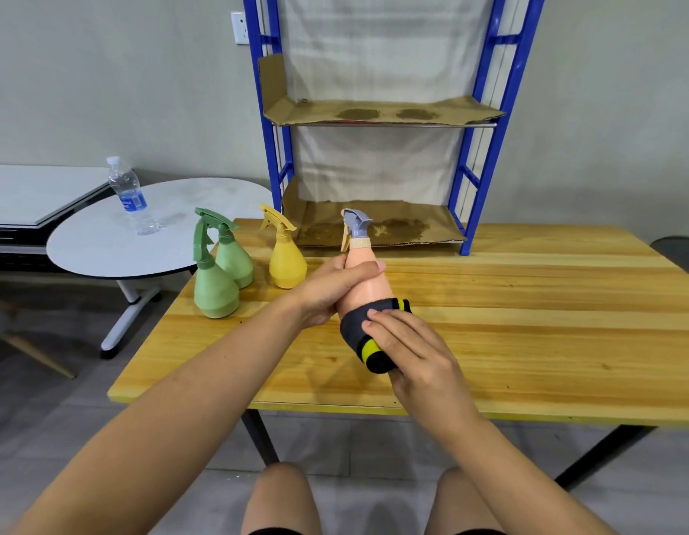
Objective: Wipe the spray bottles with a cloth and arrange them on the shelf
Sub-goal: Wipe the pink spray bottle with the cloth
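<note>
Head view, left to right: a clear plastic water bottle stands on a round white side table. It bears a blue label whose white writing is too small to read, and it looks nearly empty, though the glare makes that hard to judge.

Next comes the wooden table. Near its left edge two green spray bottles stand upright and touching, one in front of the other. Just beside them stands a yellow spray bottle, apart from the green pair. None of the three carries a visible label, and their opaque bodies hide any contents.

At the middle, the left hand grips the upper body of a peach spray bottle with a grey trigger head, fingers curled round it and thumb laid across the front. The bottle is held above the tabletop, tilted slightly. The right hand presses a dark cloth with yellow stripes round the bottle's lower half, fingers close together over the fabric.

Behind, a blue metal shelf stands on the far side of the table against the wall. Its two visible tiers are lined with stained cardboard, and a pale sheet hangs behind the frame. A white wall socket sits left of the frame.
</note>
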Tool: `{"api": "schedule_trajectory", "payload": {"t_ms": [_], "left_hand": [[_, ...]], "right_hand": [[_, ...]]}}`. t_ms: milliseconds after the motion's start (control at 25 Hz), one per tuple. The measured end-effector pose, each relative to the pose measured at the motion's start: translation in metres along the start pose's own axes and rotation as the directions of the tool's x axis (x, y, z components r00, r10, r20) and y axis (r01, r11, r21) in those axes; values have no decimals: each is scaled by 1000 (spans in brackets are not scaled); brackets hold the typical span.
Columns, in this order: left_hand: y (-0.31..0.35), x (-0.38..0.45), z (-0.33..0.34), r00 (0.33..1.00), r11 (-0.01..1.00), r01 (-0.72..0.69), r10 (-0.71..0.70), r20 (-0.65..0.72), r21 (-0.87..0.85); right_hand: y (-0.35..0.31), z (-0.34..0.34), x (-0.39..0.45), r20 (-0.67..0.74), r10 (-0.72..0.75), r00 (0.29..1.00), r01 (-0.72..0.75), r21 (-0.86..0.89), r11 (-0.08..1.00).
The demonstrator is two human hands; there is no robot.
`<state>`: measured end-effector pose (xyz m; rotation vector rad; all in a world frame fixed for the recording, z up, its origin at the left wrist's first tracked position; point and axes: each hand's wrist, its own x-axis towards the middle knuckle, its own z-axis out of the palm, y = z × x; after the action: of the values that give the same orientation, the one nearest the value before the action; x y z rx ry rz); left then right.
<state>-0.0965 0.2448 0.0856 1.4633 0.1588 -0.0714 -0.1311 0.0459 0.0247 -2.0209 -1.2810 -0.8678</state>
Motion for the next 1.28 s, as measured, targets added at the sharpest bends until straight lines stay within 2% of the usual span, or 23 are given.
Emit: {"api": "schedule_trajectory", "payload": {"t_ms": [120,200,320,480,640,760,880,960,1120,1280], "left_hand": [[5,-2,-18,986,992,67,-50,160,-107],[7,-3,-25,976,995,46,-26,216,-87],[8,-5,-12,985,1000,7,-6,174,-7],[3,-3,-1,997,997,19,-13,82,-73],[9,-5,-16,983,978,57,-20,184,-198],[13,-7,-17,976,994,-3,26,215,-106],[12,-5,-5,989,1000,-5,9,147,-29],[9,-3,-1,993,996,1,9,117,-91],[7,-1,-11,986,966,52,-9,167,-254],[9,0,-13,985,997,6,8,173,-81]], "right_hand": [[10,-8,-2,-28,41,999,-41,26,999],[11,-10,-2,-44,55,998,-54,26,998],[4,-8,3,-50,33,998,-31,37,999],[2,-7,10,-49,37,998,-37,8,999],[9,-11,11,-57,63,996,-62,16,998],[8,-13,11,-69,55,996,-54,22,998],[4,-12,16,-57,46,997,-45,15,999],[5,-11,18,-41,58,998,-58,-2,998],[13,-13,17,-27,107,994,-107,8,994],[12,-16,16,-49,83,995,-83,16,996]]}}
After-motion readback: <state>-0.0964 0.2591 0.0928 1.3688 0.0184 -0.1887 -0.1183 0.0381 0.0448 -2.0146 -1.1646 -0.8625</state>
